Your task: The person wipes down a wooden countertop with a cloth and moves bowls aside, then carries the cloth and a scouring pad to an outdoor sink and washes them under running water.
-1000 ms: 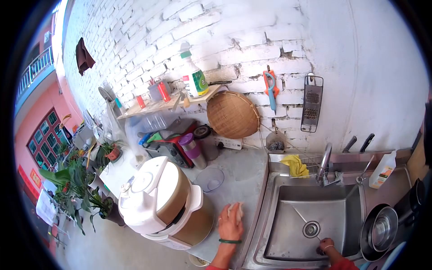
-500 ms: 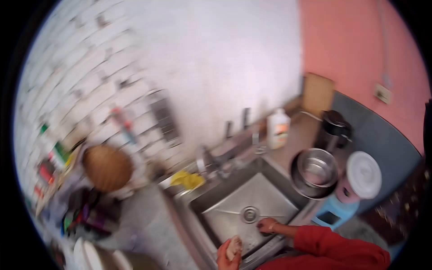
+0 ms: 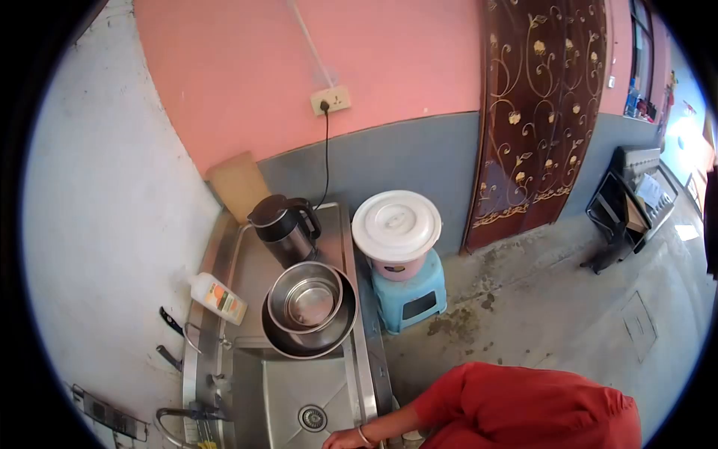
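My right hand (image 3: 344,440) shows at the bottom edge of the head view, at the front side of the steel sink (image 3: 288,389). A bracelet circles its wrist below a red sleeve (image 3: 479,400). Its fingers are mostly cut off, so I cannot see what they hold. My left hand is out of view. The drain (image 3: 312,417) lies in the sink floor just beyond the right hand. On the sink's far side, a curved tap (image 3: 170,425) rises at the lower left. Nested steel bowls (image 3: 307,303) rest at the basin's end.
A black and steel kettle (image 3: 284,228), a wooden board (image 3: 239,183) and a white bottle (image 3: 217,298) stand on the counter. Two knives (image 3: 170,322) are by the wall. A pink bucket with a white lid (image 3: 396,224) sits on a blue stool (image 3: 410,303) right of the counter.
The view has swung right, bringing the door and floor in. My left hand, which held a pale lump over the sink, has left the view. My right hand now appears lower, partly cut off.
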